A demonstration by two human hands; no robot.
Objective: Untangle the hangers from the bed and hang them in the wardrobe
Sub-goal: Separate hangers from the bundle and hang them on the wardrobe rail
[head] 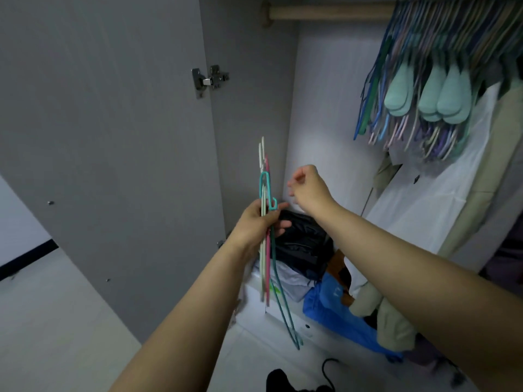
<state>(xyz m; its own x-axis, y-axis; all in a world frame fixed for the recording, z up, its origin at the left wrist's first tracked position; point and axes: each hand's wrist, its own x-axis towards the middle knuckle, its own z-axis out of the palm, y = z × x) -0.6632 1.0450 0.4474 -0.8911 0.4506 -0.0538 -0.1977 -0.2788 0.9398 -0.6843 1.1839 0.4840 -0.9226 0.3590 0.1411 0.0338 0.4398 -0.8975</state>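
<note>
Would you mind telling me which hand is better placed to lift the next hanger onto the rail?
The right hand. It holds nothing and sits beside the hooks of the hangers, nearer the rail. The left hand grips the bunch.

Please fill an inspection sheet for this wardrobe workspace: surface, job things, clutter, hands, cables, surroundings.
Surface: pale floor in front of the open wardrobe; no bed in view.
Job's things: bunch of thin hangers, teal, pink and pale, held upright; many hangers already on the wooden rail.
Clutter: black bag, blue bag and clothes piled at the wardrobe bottom.
Hands: left hand has its grip around the bunch; right hand holds nothing, fingers loosely curled near the hooks.
Cables: one black cord on the floor.
Surroundings: grey door open, hinge visible; hanging garments at right.
</note>
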